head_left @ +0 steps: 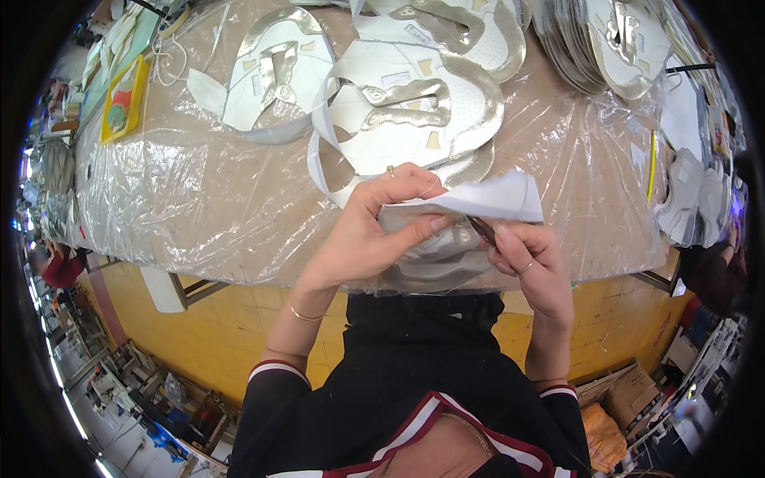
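Both hands pinch one white cut piece (pixel 478 203), its length running sideways: left hand (pixel 362 235) grips its near end, right hand (pixel 530 259) just beneath it

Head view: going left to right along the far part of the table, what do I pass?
Yellow-framed tray → coil of white cord → white and silver cut shoe piece → larger white and silver piece with perforated edge → fanned stack of silver-edged pieces → yellow pencil-like stick.
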### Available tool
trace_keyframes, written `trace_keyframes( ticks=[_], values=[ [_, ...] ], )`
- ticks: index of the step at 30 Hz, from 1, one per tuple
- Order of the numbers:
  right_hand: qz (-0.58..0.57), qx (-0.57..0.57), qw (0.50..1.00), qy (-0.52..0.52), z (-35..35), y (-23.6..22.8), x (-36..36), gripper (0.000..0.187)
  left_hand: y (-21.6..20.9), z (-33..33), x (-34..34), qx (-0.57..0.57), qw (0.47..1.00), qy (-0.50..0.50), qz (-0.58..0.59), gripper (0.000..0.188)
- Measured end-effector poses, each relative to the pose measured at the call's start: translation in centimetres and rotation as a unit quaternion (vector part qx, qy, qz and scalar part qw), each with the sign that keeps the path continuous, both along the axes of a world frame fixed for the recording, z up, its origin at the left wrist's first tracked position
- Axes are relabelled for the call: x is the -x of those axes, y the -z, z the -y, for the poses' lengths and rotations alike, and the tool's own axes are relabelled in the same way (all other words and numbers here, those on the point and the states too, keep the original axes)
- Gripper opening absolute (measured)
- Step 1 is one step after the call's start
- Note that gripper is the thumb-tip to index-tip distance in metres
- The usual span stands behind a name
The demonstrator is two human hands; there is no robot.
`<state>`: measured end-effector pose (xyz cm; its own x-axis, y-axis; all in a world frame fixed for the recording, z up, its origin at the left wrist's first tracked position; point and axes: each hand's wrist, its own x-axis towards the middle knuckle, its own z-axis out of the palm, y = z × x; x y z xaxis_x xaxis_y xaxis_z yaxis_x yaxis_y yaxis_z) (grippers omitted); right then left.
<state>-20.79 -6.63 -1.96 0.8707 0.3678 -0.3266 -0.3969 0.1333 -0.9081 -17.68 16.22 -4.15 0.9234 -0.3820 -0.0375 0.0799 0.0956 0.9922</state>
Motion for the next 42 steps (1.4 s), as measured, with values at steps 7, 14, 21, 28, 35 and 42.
trace_keyframes(
  ticks=[7, 14, 21, 28, 35, 42],
  values=[
    [0.018, 0.026, 0.998, 0.063, -1.2, 0.3, 0.9, 0.026, 0.4, -0.1, -0.1, 0.015, 1.0, 0.012, -0.005, 0.022],
    [0.021, -0.001, 0.992, 0.126, -2.3, 0.8, 1.1, 0.022, 0.5, 0.2, -0.3, 0.003, 1.0, 0.011, -0.005, 0.026],
    [0.032, 0.034, 0.987, 0.155, -2.6, 1.3, 1.1, 0.033, -0.8, 0.8, 0.1, -0.017, 0.992, -0.075, -0.104, 0.026],
    [0.339, 0.364, 0.85, 0.173, -3.6, 0.7, -1.1, 0.033, -1.6, 1.7, -1.6, 0.002, 0.991, -0.042, -0.124, 0.044],
    [0.255, 0.299, 0.867, 0.306, -3.5, 1.6, -5.5, 0.006, -1.7, 2.2, -4.4, -0.03, 0.994, -0.048, -0.091, 0.049],
    [0.179, 0.258, 0.94, 0.136, -2.4, -0.3, -7.4, 0.015, -2.0, 1.4, -8.3, 0.034, 0.981, -0.074, -0.178, 0.045]
  ],
)
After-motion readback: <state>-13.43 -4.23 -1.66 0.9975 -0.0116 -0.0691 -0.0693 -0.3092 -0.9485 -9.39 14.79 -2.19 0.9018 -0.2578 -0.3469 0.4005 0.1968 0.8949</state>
